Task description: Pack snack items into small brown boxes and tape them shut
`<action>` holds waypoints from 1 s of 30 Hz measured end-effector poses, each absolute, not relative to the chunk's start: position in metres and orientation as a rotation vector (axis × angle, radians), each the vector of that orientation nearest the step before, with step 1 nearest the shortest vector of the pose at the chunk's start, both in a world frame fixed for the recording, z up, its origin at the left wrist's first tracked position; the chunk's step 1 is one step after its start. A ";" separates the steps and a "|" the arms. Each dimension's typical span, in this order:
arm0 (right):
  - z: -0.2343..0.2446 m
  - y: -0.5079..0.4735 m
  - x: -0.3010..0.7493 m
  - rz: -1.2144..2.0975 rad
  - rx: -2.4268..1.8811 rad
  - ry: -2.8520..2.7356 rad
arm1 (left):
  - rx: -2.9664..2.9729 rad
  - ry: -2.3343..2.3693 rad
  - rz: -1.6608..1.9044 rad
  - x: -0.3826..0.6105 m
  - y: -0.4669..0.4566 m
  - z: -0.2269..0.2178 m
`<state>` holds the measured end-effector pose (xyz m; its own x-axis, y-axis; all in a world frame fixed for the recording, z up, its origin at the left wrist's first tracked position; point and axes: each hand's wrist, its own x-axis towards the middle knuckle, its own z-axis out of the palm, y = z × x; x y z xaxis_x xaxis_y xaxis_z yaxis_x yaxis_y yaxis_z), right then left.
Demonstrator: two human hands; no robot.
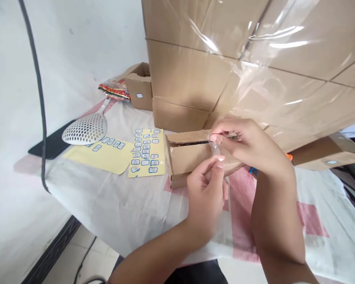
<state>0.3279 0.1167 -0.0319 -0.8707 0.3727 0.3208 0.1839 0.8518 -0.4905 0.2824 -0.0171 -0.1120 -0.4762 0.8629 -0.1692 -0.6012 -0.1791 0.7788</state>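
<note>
Both of my hands pinch a small clear plastic bag (217,149) above a cardboard box. My left hand (206,185) is closed on its lower edge, thumb against fingertips. Higher up, my right hand (239,136) grips the bag's upper part between thumb and fingers. Whether the bag holds anything is hard to make out. Beneath the hands lies the shallow cardboard box (186,157), its right part hidden behind them. Left of the box are two yellow sheets: a sticker sheet (149,150) with several small blue-edged labels, and another sheet (103,157) with fewer labels.
A white slotted skimmer (85,128) rests on a dark flat object (50,142) at the left. Large plastic-wrapped cartons (189,75) rise behind. A small open box (140,88) and red packets (115,90) stand back left; another open box (328,152) is at right. A cable (37,79) hangs left.
</note>
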 end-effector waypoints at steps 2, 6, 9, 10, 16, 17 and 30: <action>-0.036 0.121 0.325 0.623 -0.476 -2.623 | 0.379 0.998 1.812 0.281 -0.020 -0.111; -0.044 0.128 0.320 0.701 -0.569 -2.671 | 0.358 0.954 1.762 0.280 -0.027 -0.109; -0.047 0.131 0.319 0.778 -0.602 -2.691 | 0.362 0.923 1.746 0.282 -0.028 -0.111; -0.047 0.131 0.319 0.792 -0.608 -2.695 | 0.359 0.915 1.743 0.282 -0.028 -0.112; -0.043 0.128 0.321 0.871 -0.619 -2.660 | 0.319 0.873 1.720 0.280 -0.030 -0.111; -0.042 0.127 0.321 0.881 -0.618 -2.653 | 0.310 0.870 1.719 0.280 -0.031 -0.110; -0.043 0.129 0.322 0.888 -0.595 -2.633 | 1.085 1.387 1.834 0.284 -0.037 -0.123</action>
<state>0.3223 0.1294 -0.0433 -0.8697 0.4715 0.1458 0.2867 0.7233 -0.6282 0.2837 -0.0366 -0.1233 -0.4930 0.8320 0.2543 0.0181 -0.2824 0.9591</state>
